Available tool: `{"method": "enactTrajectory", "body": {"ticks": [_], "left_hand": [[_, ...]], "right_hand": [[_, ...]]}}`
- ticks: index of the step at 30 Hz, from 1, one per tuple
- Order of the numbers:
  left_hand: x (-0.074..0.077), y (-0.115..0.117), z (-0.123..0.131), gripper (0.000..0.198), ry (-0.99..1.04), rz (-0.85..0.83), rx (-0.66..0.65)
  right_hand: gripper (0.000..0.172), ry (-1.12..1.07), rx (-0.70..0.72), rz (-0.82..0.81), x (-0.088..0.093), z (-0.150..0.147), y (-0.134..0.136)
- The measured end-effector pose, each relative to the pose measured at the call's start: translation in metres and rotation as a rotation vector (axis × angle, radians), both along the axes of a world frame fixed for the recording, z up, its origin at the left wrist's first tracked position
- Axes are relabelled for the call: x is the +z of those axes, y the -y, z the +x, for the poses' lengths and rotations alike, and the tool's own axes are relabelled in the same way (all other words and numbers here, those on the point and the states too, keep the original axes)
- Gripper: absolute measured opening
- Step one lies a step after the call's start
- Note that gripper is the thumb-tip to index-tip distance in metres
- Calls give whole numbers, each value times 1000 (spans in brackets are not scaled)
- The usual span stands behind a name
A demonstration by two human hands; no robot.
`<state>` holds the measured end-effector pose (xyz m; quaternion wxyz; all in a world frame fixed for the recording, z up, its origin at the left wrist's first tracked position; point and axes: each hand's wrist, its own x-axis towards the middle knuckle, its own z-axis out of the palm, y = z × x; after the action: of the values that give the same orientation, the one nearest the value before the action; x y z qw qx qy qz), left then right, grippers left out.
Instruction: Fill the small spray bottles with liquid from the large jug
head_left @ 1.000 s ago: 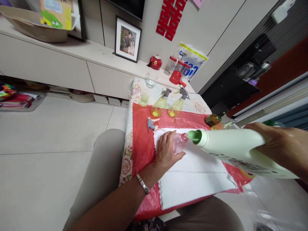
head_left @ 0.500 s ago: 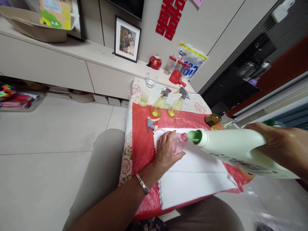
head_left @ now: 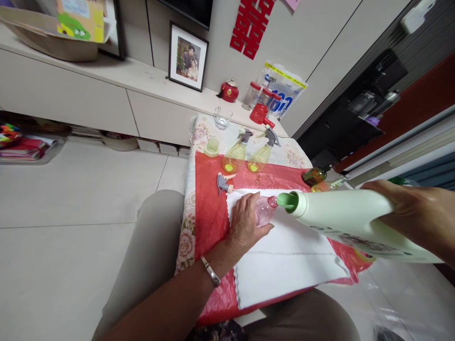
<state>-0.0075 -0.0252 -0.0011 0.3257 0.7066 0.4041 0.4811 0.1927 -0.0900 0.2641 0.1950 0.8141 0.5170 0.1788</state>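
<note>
My left hand (head_left: 247, 220) is closed around a small clear pink bottle (head_left: 265, 211), which stands without a cap on a white cloth (head_left: 284, 265). A large pale green jug (head_left: 348, 213) lies tipped on its side in the air, my right hand (head_left: 408, 208) gripping its handle. The jug's green spout meets the pink bottle's mouth; whether liquid is flowing I cannot tell. Just beyond my left hand rests a grey and pink spray head (head_left: 224, 183) on the red plastic sheet (head_left: 213, 222).
Two yellow spray bottles (head_left: 234, 156) and a pale green cap (head_left: 212, 148) stand behind the cloth. A glass cup (head_left: 222, 117) sits at the table's far edge. Bottles with dark and yellow liquid, including a dark green one (head_left: 314, 176), stand at the right. A cabinet (head_left: 156, 111) runs along the wall.
</note>
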Motion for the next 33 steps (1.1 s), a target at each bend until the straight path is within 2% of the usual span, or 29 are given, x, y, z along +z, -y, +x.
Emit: {"method": "enactTrajectory", "body": {"ticks": [33], "left_hand": [[0,-1,0,96,-16,-12,-5]], "right_hand": [[48,17,4,-21,1,2,1]]}}
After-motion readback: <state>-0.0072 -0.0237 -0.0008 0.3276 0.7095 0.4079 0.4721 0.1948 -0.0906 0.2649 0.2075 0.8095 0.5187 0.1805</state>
